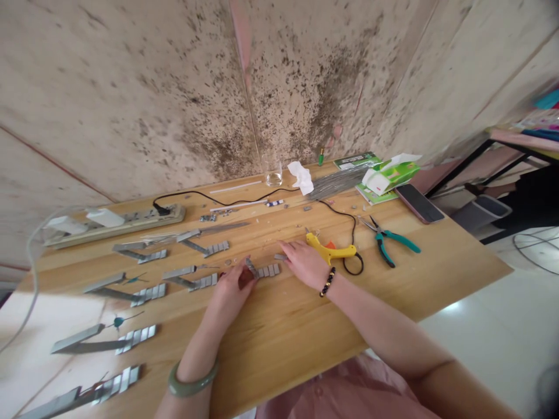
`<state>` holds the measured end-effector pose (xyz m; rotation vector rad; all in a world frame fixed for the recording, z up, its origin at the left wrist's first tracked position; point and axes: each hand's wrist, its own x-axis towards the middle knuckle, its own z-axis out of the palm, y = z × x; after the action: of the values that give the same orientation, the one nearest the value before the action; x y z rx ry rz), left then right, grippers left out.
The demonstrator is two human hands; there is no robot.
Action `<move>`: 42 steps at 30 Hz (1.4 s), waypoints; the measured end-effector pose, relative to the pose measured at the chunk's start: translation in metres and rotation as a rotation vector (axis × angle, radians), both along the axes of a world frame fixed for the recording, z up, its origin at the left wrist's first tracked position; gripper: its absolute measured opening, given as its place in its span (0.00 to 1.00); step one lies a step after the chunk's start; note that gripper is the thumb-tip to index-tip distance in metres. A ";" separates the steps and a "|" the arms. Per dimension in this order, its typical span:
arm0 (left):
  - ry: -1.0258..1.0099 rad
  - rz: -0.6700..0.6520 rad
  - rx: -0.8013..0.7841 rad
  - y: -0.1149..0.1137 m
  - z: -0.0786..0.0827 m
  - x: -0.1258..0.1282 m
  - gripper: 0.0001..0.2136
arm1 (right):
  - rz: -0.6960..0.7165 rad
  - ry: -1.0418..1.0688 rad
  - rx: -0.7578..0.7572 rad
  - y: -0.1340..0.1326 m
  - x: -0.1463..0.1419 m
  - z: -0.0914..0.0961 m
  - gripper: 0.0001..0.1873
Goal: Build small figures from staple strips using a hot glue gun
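My left hand (pixel 238 285) rests at the middle of the table, fingers bent and closed round a small grey piece (pixel 251 266) standing at the end of a row of short grey segments (pixel 268 270). To its right, my right hand (pixel 305 263) is low over the wood. Its fingertips and thumb are pinched on a small flat grey piece (pixel 280 256), whose end sticks out. Just beyond that hand lies a yellow glue gun (pixel 338 252) with an orange trigger. Similar bent grey strip assemblies (pixel 148 294) lie in rows at the left, several with segmented ends.
Teal-handled pliers (pixel 386 238) and a phone (pixel 420 203) lie at the right. Along the back stand a power strip (pixel 140 226), a clear glass (pixel 273 177) and a green tissue pack (pixel 391 174). A bundle of thin grey wires (pixel 336 183) and a black cord (pixel 205 196) lie there too.
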<state>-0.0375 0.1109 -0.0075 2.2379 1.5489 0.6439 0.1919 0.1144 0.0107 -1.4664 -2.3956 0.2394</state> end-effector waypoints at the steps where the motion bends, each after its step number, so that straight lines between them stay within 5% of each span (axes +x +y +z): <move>1: -0.001 -0.002 0.004 0.000 0.000 0.000 0.24 | 0.004 -0.015 0.000 0.000 -0.001 0.000 0.23; 12: -0.022 0.018 0.019 -0.002 0.002 0.003 0.22 | -0.040 -0.040 0.027 -0.001 -0.003 0.000 0.21; 28: -0.081 0.054 0.000 -0.003 0.004 0.008 0.17 | -0.052 0.420 -0.105 -0.005 -0.010 0.001 0.19; 31: -0.056 0.087 -0.008 -0.003 0.003 0.008 0.20 | -0.061 0.684 -0.267 -0.004 -0.013 -0.001 0.17; 37: -0.121 0.109 0.069 -0.010 0.010 0.009 0.31 | -0.068 1.294 -0.914 0.001 -0.011 -0.001 0.12; 42: -0.154 0.115 0.223 -0.021 0.023 0.014 0.33 | -0.043 1.531 -1.145 0.001 -0.006 0.007 0.14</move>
<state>-0.0236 0.0903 0.0155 2.2028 1.6057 1.0437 0.1855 0.1151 0.0177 -0.8508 -0.8336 2.0099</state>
